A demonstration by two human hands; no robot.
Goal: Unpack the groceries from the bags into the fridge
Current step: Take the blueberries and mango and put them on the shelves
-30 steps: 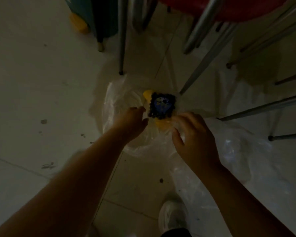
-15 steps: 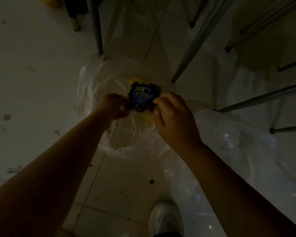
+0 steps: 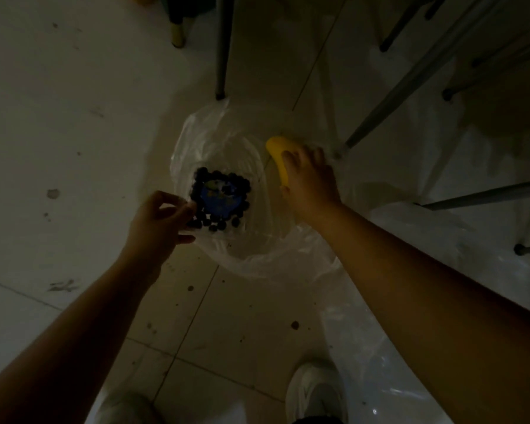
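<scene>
A clear plastic bag (image 3: 251,255) lies open on the tiled floor in dim light. Over its mouth my left hand (image 3: 159,221) pinches the left edge of a clear box of blueberries (image 3: 221,198) with a blue label. At the bag's right rim, my right hand (image 3: 309,182) lies over a yellow mango (image 3: 277,156), fingers wrapped around it; only the fruit's far end shows.
A second clear bag (image 3: 410,270) is spread on the floor to the right. Metal chair legs (image 3: 222,47) (image 3: 404,87) stand just beyond the open bag, more at the right edge. My white shoe (image 3: 315,393) is at the bottom.
Both hands were together at the blueberry box. My left hand has carried the box left and nearer to me; my right hand left it and closed on the mango to the right.
</scene>
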